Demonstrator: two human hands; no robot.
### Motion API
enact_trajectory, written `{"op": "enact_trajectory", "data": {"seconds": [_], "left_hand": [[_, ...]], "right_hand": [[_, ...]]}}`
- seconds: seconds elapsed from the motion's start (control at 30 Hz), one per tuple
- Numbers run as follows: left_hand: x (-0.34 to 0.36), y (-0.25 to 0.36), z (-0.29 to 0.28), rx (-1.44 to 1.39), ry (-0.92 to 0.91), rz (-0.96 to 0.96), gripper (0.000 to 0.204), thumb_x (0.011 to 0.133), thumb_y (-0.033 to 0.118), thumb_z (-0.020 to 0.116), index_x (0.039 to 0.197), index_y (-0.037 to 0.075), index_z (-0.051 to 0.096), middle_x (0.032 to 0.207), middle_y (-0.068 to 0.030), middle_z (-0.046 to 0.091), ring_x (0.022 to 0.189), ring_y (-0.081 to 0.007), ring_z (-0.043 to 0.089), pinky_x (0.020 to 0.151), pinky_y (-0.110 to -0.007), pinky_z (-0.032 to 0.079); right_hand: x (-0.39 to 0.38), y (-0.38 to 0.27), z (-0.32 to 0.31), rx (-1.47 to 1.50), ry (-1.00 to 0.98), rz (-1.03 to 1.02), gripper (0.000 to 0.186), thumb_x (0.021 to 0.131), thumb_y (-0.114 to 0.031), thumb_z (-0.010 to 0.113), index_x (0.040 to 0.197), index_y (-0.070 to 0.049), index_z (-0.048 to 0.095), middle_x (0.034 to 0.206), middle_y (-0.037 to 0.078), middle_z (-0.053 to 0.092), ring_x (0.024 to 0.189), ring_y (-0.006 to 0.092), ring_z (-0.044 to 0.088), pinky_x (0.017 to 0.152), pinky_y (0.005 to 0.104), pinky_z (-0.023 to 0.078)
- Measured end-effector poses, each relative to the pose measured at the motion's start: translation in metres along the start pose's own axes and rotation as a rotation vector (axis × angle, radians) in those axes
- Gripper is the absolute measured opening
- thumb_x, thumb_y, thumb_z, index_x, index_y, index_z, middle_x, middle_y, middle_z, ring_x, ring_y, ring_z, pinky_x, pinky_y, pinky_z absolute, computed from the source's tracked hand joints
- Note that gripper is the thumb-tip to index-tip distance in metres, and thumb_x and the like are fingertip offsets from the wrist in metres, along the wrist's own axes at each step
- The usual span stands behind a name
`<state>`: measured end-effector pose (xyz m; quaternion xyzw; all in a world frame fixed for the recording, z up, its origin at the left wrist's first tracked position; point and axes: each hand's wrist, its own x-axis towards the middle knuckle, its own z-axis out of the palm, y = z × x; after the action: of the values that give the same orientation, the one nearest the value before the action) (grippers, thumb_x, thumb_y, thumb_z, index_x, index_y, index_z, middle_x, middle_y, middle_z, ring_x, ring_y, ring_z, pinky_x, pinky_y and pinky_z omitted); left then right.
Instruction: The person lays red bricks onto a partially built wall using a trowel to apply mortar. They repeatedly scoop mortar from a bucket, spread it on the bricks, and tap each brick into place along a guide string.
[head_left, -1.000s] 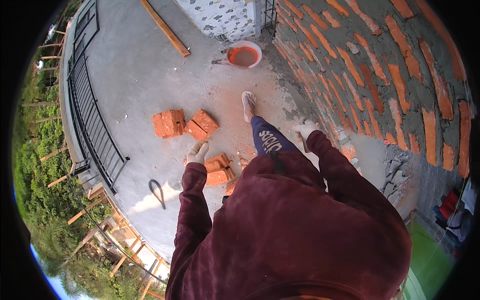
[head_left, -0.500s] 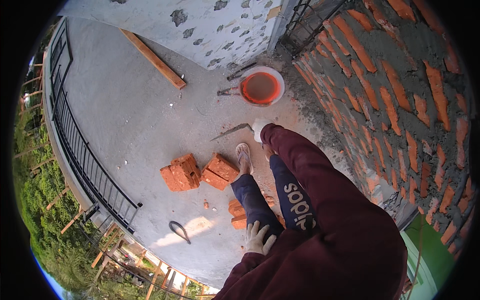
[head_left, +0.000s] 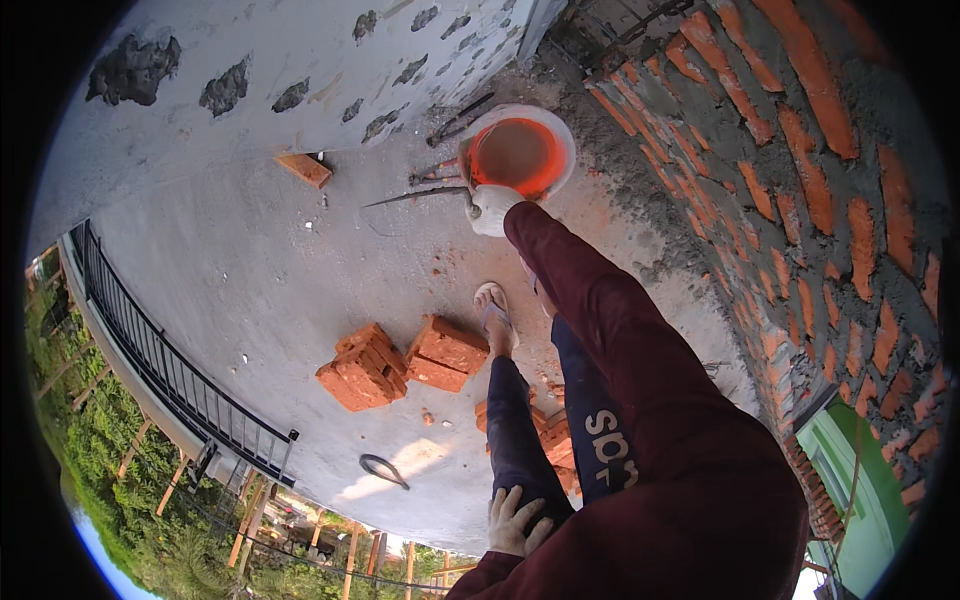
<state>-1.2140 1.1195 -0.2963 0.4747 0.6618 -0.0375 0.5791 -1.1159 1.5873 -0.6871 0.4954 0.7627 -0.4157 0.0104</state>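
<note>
My right hand (head_left: 492, 210), in a white glove, is closed round the handle of a trowel (head_left: 418, 195). The thin dark blade points left above the concrete floor. Just beyond the hand stands an orange bucket (head_left: 517, 156) with a pale rim, holding greyish-brown wet mix; the glove overlaps its near edge, and I cannot tell if they touch. My left hand (head_left: 515, 522), gloved too, lies on my left thigh with its fingers spread and nothing in it.
Orange bricks (head_left: 362, 368) are stacked left of my left foot, with another brick stack (head_left: 446, 352) beside them. A rough brick wall (head_left: 800, 200) rises at right, a pitted pale wall (head_left: 300, 70) ahead. A black railing (head_left: 180, 360) edges the floor at left. A dark loop (head_left: 384, 471) lies nearby.
My right hand has moved forward with the trowel, from above my feet to the bucket's near edge. My left hand stays on the thigh. The view has shifted.
</note>
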Motion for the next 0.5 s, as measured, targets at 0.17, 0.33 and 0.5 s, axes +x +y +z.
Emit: {"op": "enact_trajectory", "data": {"seconds": [0.17, 0.33, 0.5], "left_hand": [[0.005, 0.013, -0.030, 0.100, -0.026, 0.039, 0.046, 0.091, 0.051, 0.068, 0.129, 0.025, 0.071, 0.151, -0.0209, 0.049, 0.144, -0.0501, 0.036, 0.119, -0.059, 0.029], [0.023, 0.008, -0.075, 0.156, -0.112, 0.162, 0.042, 0.101, 0.045, 0.055, 0.132, 0.021, 0.069, 0.150, -0.0215, 0.051, 0.143, -0.0456, 0.041, 0.119, -0.053, 0.033], [0.042, -0.039, -0.108, 0.085, -0.211, 0.200, 0.047, 0.102, 0.049, 0.052, 0.133, 0.018, 0.067, 0.141, -0.0190, 0.061, 0.135, -0.0355, 0.053, 0.115, -0.044, 0.040]], "right_hand": [[-0.043, -0.005, -0.084, 0.315, 0.037, 0.266, 0.025, 0.083, -0.026, 0.062, 0.072, -0.005, 0.070, 0.072, 0.019, 0.068, 0.071, 0.0342, 0.070, 0.064, 0.0470, 0.050], [-0.140, 0.016, -0.098, 0.741, 0.148, 0.278, 0.013, 0.073, -0.015, 0.067, 0.066, -0.006, 0.061, 0.058, 0.006, 0.055, 0.054, 0.0188, 0.054, 0.054, 0.0393, 0.037], [-0.344, -0.085, -0.154, 0.954, 0.227, 0.510, 0.011, 0.070, 0.001, 0.069, 0.074, -0.005, 0.061, 0.073, 0.000, 0.062, 0.069, 0.0128, 0.059, 0.065, 0.0332, 0.046]]}}
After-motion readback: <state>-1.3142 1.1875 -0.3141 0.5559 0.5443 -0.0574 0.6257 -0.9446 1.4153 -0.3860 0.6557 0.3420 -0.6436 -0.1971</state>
